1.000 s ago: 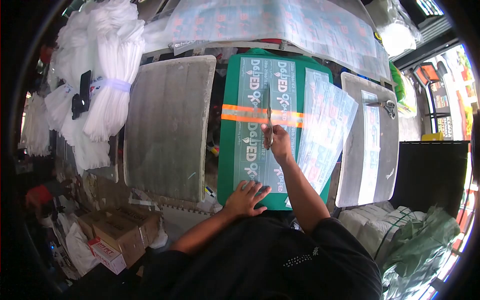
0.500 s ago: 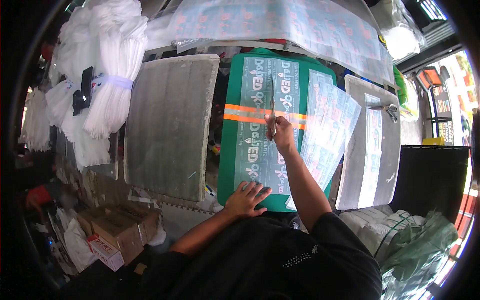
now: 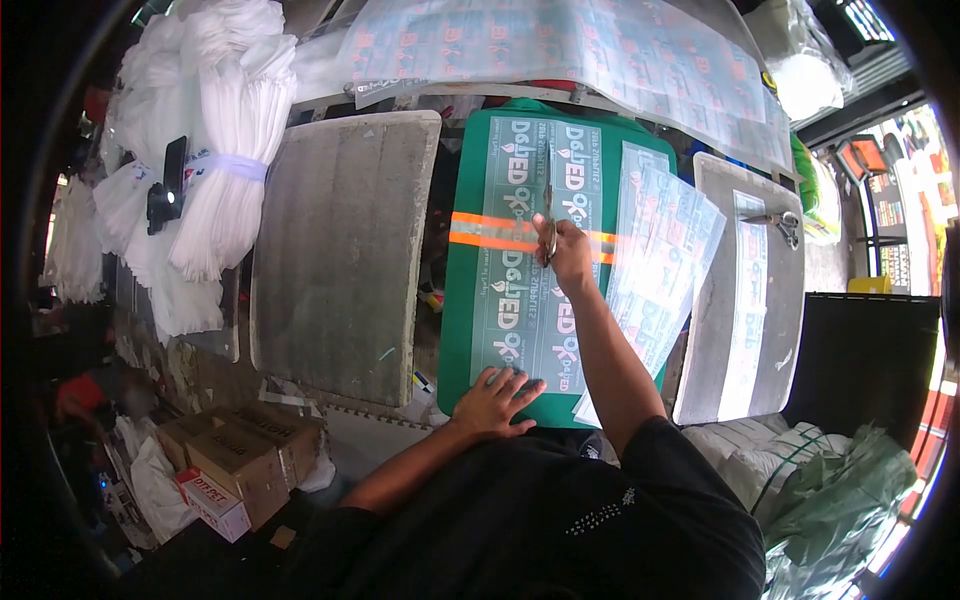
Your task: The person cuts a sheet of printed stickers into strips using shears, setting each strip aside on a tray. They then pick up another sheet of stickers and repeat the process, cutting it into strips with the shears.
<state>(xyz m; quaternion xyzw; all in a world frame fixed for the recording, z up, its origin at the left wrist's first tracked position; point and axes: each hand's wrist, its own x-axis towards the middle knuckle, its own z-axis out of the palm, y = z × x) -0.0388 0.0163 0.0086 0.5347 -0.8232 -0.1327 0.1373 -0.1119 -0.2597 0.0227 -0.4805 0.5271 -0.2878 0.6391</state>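
My right hand (image 3: pixel 568 257) is closed on a pair of scissors (image 3: pixel 549 222), whose blades point away from me along the gap between two printed columns of a clear film sheet (image 3: pixel 515 290). The sheet bears white lettering and small pink marks. It lies on a green garment (image 3: pixel 458 330) crossed by an orange and silver reflective band (image 3: pixel 480 231). My left hand (image 3: pixel 495 402) rests open, fingers spread, on the sheet's near edge. Cut film strips (image 3: pixel 665 260) lie fanned out just right of my right forearm.
A grey board (image 3: pixel 340 260) stands left of the garment. Another grey board (image 3: pixel 700 350) on the right carries a film strip (image 3: pixel 745 310) and second scissors (image 3: pixel 782 224). Long printed film (image 3: pixel 560 50) spans the back. White bundled fabric (image 3: pixel 235 130) and cardboard boxes (image 3: pixel 235 455) are at left.
My right hand and the scissors have moved slightly farther away from me along the film. My left hand stays on the near edge. The whole view has shifted a little.
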